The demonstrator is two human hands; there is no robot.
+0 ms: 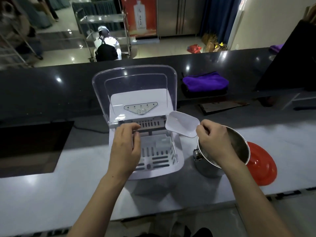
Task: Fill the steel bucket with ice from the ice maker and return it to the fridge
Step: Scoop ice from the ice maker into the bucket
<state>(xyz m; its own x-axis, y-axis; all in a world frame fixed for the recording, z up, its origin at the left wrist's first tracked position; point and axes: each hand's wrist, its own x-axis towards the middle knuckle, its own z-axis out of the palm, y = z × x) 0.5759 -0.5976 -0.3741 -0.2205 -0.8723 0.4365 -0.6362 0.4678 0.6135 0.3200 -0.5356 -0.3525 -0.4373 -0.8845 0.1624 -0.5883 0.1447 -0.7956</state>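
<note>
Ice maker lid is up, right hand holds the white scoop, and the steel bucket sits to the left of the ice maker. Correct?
Not quite. The head view shows the steel bucket to the right of the ice maker, beside the red lid. The rest holds: lid up, right hand holding the white scoop.

1 ice maker [145,134], lid up. 1 slotted basket [159,151] inside it. 1 white scoop [182,124]. 1 steel bucket [222,151]. 1 red lid [261,165]. 1 purple cloth [205,81]. 2 hands: left hand [126,147], right hand [212,135].
</note>
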